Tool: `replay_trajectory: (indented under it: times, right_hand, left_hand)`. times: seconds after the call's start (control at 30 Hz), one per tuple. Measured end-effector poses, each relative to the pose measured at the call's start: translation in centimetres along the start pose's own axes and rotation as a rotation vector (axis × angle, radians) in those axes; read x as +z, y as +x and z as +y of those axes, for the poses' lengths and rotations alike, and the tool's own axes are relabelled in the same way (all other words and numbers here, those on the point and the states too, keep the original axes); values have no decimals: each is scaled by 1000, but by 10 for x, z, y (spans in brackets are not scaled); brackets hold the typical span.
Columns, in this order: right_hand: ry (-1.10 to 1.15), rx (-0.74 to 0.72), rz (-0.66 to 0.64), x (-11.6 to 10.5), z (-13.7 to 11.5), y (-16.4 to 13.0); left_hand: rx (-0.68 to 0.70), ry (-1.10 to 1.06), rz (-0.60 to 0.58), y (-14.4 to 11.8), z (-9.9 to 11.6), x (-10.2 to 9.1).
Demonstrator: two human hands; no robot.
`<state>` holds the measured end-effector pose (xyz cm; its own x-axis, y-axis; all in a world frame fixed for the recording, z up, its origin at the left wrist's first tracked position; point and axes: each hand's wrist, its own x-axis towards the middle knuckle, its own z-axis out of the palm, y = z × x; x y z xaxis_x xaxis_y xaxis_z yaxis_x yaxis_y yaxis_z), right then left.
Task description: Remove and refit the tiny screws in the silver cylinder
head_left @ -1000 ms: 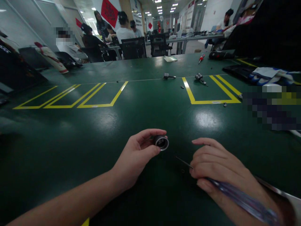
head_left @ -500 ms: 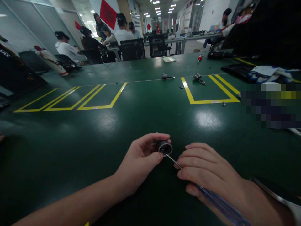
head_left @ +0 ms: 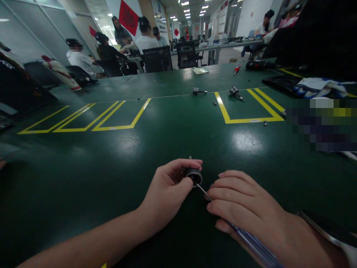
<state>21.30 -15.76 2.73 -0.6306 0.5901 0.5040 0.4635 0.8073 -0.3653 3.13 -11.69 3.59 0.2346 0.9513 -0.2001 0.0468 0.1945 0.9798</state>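
Note:
My left hand point(head_left: 171, 186) is closed around a small dark metal cup-shaped part point(head_left: 196, 176), its open end turned toward my right hand. A thin stem pokes out above the left fingers on the far side. In my right hand point(head_left: 240, 201) is a screwdriver point(head_left: 252, 240) with a translucent bluish handle, gripped along the handle and shaft. Its thin shaft points up and left, and the tip reaches inside the hollow of the metal part. Whether the tip touches a screw in there I cannot tell.
Two similar metal parts with stems, one left point(head_left: 199, 91) and one right point(head_left: 235, 92), lie further back on the green table point(head_left: 167, 145). Beyond them is a red screwdriver point(head_left: 237, 69). Yellow tape point(head_left: 113, 128) marks boxes. A white-and-blue cloth point(head_left: 320, 88) lies right. Several people sit behind.
The metal part has tilted slightly in my left hand, so its stem shows more above the fingers. My right hand and the screwdriver have shifted a little to the left.

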Motion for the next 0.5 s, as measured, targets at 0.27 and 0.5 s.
replay_trajectory:
  times: [0.27, 0.5]
  right_hand:
    - [-19, -9, 18, 0, -2, 2]
    - [-49, 6, 72, 2, -4, 2]
  left_hand:
    - [6, 18, 16, 1, -1, 1]
    - [18, 37, 15, 0, -1, 1]
